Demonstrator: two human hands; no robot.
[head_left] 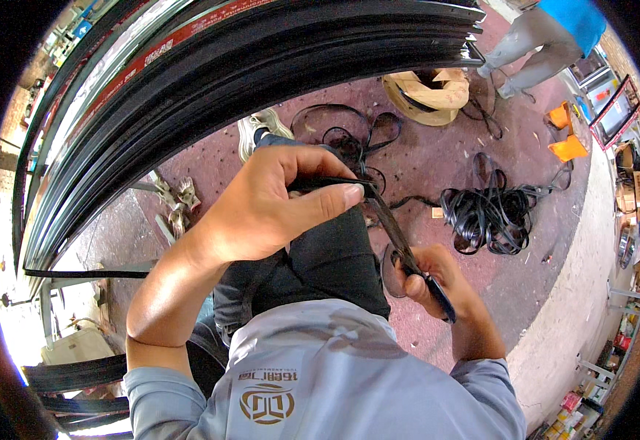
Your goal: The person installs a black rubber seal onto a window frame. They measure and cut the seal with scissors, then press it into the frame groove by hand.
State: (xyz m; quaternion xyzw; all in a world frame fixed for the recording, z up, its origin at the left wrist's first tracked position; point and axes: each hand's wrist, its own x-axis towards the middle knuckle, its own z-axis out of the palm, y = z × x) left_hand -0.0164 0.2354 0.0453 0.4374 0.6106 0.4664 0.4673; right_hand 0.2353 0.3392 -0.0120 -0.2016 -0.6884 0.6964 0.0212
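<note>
- Right hand [430, 275], near right: closed around the lower end of a black rubber strip [389, 220].
- Left hand [276, 202]: thumb and fingers pinch the strip's upper end; strip runs taut between both hands, above the lap.
- Judged: strip in hand, not yet fitted to the black frame profiles [210, 81], far left.
- Floor [554, 242]: loose black strip coil [492, 213].
- Far: cardboard spool [430, 95], contents unclear.
</note>
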